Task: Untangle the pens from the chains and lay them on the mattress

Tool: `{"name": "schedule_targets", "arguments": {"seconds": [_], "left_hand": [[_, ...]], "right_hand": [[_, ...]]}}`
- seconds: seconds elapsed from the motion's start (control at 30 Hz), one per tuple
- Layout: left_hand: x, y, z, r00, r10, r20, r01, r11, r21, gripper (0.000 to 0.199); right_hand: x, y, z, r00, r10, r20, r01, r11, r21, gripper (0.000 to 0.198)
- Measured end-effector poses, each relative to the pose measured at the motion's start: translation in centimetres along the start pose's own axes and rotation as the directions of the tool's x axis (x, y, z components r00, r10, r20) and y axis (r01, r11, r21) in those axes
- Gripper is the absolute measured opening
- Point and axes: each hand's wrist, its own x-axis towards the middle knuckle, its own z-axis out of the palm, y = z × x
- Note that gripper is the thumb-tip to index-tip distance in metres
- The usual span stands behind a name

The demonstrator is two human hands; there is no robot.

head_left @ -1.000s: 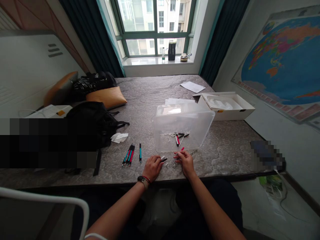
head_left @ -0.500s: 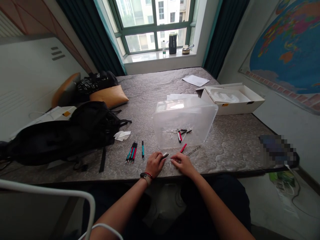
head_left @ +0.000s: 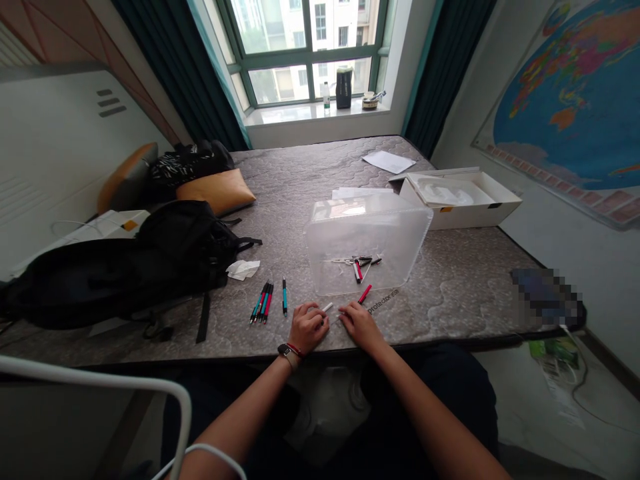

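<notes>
My left hand (head_left: 309, 327) is closed around a pen part whose white end (head_left: 327, 307) sticks out past the fingers; the rest is hidden in the hand. Close by on the right, my right hand (head_left: 361, 327) rests low over the mattress with its fingers bent together. Whatever they hold, if anything, is too small to make out. A red pen piece (head_left: 365, 294) lies just beyond that hand. Behind both hands stands a clear plastic bin (head_left: 370, 233), with several pen parts (head_left: 358, 271) showing inside it. Left of my left hand lie several assembled pens (head_left: 262, 303) in a bunch and a single teal pen (head_left: 285, 297).
A black backpack (head_left: 125, 267) and crumpled tissue (head_left: 243, 269) are on the left of the quilted mattress (head_left: 290, 173). An open white box (head_left: 465, 215) sits behind the bin at right, and a blurred dark object (head_left: 547, 297) near the right edge. White tubing (head_left: 125, 380) crosses the lower left.
More of the white end of the pen part now shows at my left hand, and its dark section is covered. My right hand's fingers have shifted slightly forward and turned downward.
</notes>
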Motion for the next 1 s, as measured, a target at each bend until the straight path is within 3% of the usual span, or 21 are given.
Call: {"name": "schedule_targets", "arguments": {"seconds": [0.07,0.17,0.2,0.27,0.53,0.73,1.0], "left_hand": [[-0.1,-0.1,0.0,1.000,-0.003,0.029,0.003,1.000,0.013,0.022],[-0.1,-0.1,-0.1,0.996,0.021,0.087,-0.021,1.000,0.005,0.021],[-0.1,0.0,-0.1,0.994,0.033,0.100,-0.033,0.999,-0.004,0.020],[0.0,0.1,-0.2,0.992,0.052,0.114,-0.050,0.999,-0.020,0.016],[-0.3,-0.4,0.1,0.983,0.113,0.147,-0.112,0.994,-0.012,0.031],[-0.4,-0.3,0.4,0.996,0.049,0.081,-0.047,0.999,-0.021,0.031],[-0.2,-0.2,0.4,0.999,0.021,0.039,-0.021,1.000,-0.004,0.027]], "right_hand": [[0.1,0.3,0.2,0.989,0.139,-0.057,-0.117,0.951,0.285,0.021],[0.2,0.2,0.6,0.938,0.344,0.043,-0.277,0.671,0.688,0.030],[0.3,0.1,0.7,0.924,0.373,0.081,-0.301,0.583,0.754,0.033],[0.4,-0.3,0.8,0.914,0.387,0.119,-0.318,0.503,0.804,0.035],[0.8,-0.4,1.2,0.927,0.350,0.135,-0.315,0.531,0.786,0.036],[0.8,-0.2,1.6,0.947,0.318,0.039,-0.248,0.652,0.717,0.031],[0.8,0.2,1.7,0.946,0.305,0.106,-0.281,0.615,0.736,0.032]]}}
